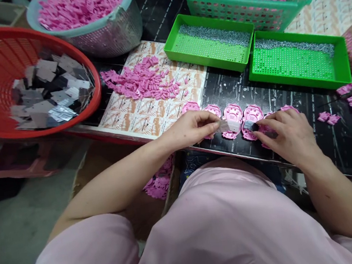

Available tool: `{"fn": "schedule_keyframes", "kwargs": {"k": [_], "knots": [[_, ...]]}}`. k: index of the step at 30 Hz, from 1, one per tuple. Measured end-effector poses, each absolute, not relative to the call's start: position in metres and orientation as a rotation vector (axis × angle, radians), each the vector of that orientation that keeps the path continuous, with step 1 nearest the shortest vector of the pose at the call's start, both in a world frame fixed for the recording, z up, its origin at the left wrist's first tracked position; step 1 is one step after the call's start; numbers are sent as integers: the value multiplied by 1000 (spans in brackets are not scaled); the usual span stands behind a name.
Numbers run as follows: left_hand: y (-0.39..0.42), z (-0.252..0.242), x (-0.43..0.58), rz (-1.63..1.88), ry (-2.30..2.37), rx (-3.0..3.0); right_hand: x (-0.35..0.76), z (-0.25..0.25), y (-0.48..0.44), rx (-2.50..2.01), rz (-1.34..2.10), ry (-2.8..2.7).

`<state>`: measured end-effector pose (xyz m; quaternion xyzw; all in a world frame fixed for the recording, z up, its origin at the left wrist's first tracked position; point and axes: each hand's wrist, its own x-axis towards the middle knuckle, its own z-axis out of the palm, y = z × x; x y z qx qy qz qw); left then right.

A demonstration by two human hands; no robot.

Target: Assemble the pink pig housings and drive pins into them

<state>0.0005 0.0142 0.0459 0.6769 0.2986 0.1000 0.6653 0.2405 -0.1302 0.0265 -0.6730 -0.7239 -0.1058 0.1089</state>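
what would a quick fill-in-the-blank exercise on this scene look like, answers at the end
The colour of the basket holding flat plates is ____.
The shallow green trays in view number ____.
The hand nearer to that basket is the person's ____ one.
By the other hand, a grey plate shows against a casing coloured ____.

Missing words: red; two; left; pink.

Dim floor (3, 239) at L; soft, diffuse light on bench (225, 87); metal plates (63, 113) glint; sl. blurry pic, edges stretched.
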Motion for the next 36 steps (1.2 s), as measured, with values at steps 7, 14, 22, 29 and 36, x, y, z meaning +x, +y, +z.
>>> {"fn": "schedule_keyframes", "kwargs": {"k": [7,14,22,29,36], "knots": [[8,37,6,242,626,1352,217,40,-125,-1684,61,-1914],[0,34,-3,323,570,1398,188,45,-103,-1499,193,-1949],[-11,34,-39,341,621,1566,173,47,-93,-1204,-37,-2409],[-6,41,-65,456,721,1832,171,37,-81,-1307,-43,-2326],[36,57,-115,408,1132,2403,182,15,-70,-1463,-304,-2365]]}}
